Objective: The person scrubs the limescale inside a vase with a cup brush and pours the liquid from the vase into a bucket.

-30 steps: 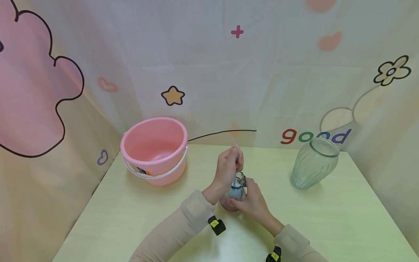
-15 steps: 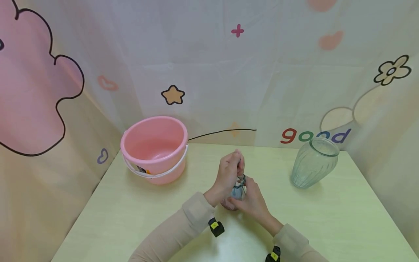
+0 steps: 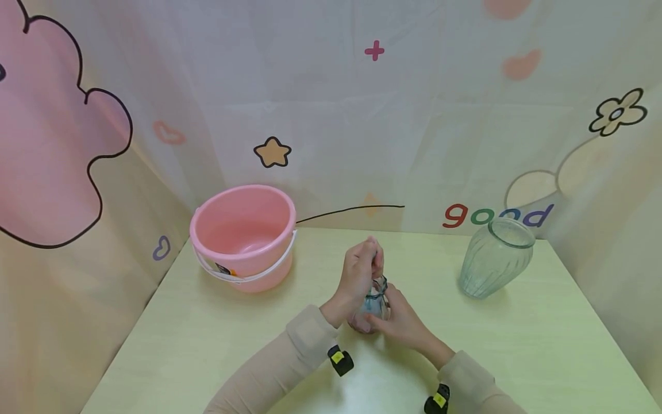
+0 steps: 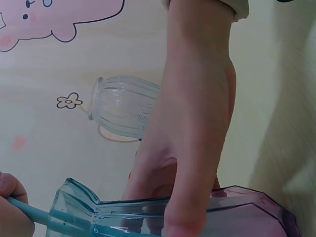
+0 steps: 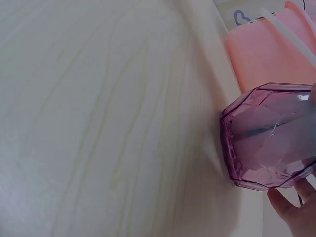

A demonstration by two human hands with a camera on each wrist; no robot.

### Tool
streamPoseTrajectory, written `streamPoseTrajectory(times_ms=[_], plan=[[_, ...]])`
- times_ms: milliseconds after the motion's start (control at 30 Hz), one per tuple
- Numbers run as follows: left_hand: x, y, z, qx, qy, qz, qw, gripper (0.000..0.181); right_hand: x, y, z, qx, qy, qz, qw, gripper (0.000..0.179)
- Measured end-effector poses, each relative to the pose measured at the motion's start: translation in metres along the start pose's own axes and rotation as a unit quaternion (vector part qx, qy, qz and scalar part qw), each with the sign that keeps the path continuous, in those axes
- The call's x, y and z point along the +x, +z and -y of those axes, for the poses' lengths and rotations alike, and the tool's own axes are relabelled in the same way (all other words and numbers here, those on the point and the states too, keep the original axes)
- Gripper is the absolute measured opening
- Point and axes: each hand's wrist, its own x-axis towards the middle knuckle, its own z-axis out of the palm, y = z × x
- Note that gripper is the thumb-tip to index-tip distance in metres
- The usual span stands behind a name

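Observation:
On the table in the head view stands a small faceted glass vase (image 3: 369,319), blue at the neck and purple toward the base. My left hand (image 3: 357,273) is above its mouth, fingers curled round a blue rod-like handle (image 4: 32,212) that runs down through the neck. A dark streak and a pale blurred shape show through the purple glass in the right wrist view; the kind of tool cannot be told. My right hand (image 3: 405,322) grips the vase's body from the right, thumb in front. Seen from the left wrist, its fingers wrap the glass.
A pink bucket (image 3: 258,282) with a white handle stands at the back left. A larger clear ribbed glass vase (image 3: 491,264) is at the back right. Behind the table (image 3: 517,345) hangs a printed curtain (image 3: 320,115).
My left hand has come down a little toward the vase's mouth, the handle sinking with it. My right wrist has shifted slightly to the right; the vase stays in about the same place.

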Motion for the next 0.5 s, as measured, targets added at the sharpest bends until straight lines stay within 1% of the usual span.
streamPoseTrajectory(times_ms=[100, 200, 300, 367, 500], plan=[[-0.002, 0.001, -0.006, 0.001, 0.004, -0.003, 1.0, 0.042, 0.0, 0.0, 0.001, 0.0, 0.017, 0.006, 0.9998, 0.061], [0.001, -0.001, -0.004, -0.007, 0.008, -0.007, 0.9999, 0.041, 0.0, 0.001, 0.001, -0.002, 0.032, 0.008, 0.9995, 0.061], [0.006, -0.004, -0.001, -0.022, 0.017, -0.015, 0.9995, 0.041, 0.0, 0.002, 0.001, -0.006, 0.048, 0.009, 0.9988, 0.062], [0.01, -0.005, 0.0, -0.029, 0.028, -0.021, 0.999, 0.042, 0.0, 0.002, 0.002, -0.007, 0.062, 0.01, 0.998, 0.063], [0.016, -0.004, -0.003, -0.04, 0.057, -0.03, 0.9972, 0.044, 0.0, 0.002, 0.003, -0.005, 0.085, 0.009, 0.9964, 0.063]])
